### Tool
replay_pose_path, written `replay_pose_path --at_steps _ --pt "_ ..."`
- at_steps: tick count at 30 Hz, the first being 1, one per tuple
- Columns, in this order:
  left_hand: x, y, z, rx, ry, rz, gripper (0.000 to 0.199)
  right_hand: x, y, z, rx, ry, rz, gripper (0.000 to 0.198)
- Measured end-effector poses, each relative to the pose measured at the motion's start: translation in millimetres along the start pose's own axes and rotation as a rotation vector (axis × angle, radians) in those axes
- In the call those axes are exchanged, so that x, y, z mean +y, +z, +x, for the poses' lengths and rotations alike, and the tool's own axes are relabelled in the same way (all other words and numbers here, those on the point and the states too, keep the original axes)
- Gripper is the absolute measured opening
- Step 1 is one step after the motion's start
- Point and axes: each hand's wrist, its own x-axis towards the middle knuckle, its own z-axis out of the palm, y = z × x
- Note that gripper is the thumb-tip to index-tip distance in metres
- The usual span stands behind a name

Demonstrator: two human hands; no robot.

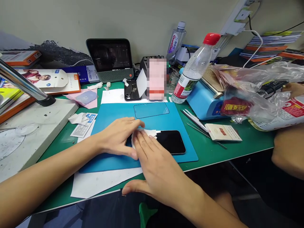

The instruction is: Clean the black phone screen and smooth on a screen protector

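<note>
A black smartphone (171, 141) lies screen up on a blue mat (109, 109); my hands hide its left end. My left hand (120, 136) is around that end, thumb on the near side and fingers on the far side. With its fingers straight and together, my right hand (154, 161) presses a white tissue (152, 132) flat against the screen, thumb held apart. Beyond the phone, a clear screen protector with a black border (152, 110) rests on the mat.
A water bottle with a red cap (190, 72) stands behind the mat, near a blue device (204, 98). Thin tools (196, 122) and a cigarette box (223, 132) lie to the right. A tablet display (110, 58) stands at the back. Another person's arm (288, 152) is at right.
</note>
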Motion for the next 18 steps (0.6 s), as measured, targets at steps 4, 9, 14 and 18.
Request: replay_pose_path --at_steps 4,9,14,18 --pt "-1 0 -1 -0.008 -0.006 0.009 0.105 -4 5 0 0.019 -0.006 0.0 0.116" --pt "1 -1 0 -0.046 0.02 0.032 0.089 0 0 -25 0.026 -0.04 -0.087 0.103" --pt "1 -2 0 -0.066 0.049 0.085 0.085 24 -17 -64 0.045 0.018 -0.215 0.088" --pt "3 -3 1 -0.078 0.054 0.121 0.083 44 -23 -85 0.068 0.07 -0.294 0.081"
